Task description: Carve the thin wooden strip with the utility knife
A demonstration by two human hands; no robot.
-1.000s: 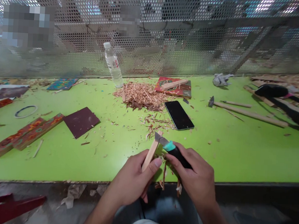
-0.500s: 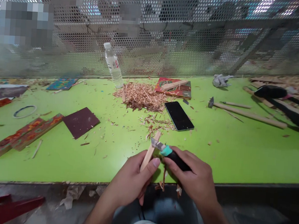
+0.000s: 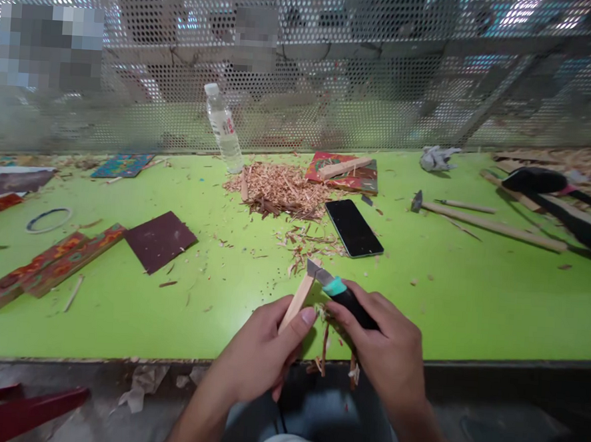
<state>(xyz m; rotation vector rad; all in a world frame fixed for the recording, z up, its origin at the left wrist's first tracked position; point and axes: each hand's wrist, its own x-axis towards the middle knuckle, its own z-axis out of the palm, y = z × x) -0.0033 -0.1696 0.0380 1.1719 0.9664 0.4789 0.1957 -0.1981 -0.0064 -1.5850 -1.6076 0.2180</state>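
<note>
My left hand (image 3: pixel 268 346) is closed around the lower part of a pale wooden stick (image 3: pixel 298 301), which tilts up and away from me near the table's front edge. In my right hand (image 3: pixel 385 343) is a utility knife (image 3: pixel 353 304) with a black handle and a teal collar. Its blade lies against the upper end of the stick. Brown shavings hang at the table edge between my hands. Beyond the stick tip, loose shavings (image 3: pixel 307 245) are scattered on the green table (image 3: pixel 470 312).
A phone (image 3: pixel 354 228) lies ahead, beside a heap of wood shavings (image 3: pixel 282 187) and a water bottle (image 3: pixel 224 130). To the right is a hammer (image 3: pixel 495 226). Sandpaper (image 3: pixel 161 241) and painted wood strips (image 3: pixel 52 263) lie left. A perforated metal screen (image 3: pixel 303 101) stands behind.
The knife blade has moved up and away along the stick to near its far tip, with my right hand shifting slightly. My left hand has barely moved and still holds the stick.
</note>
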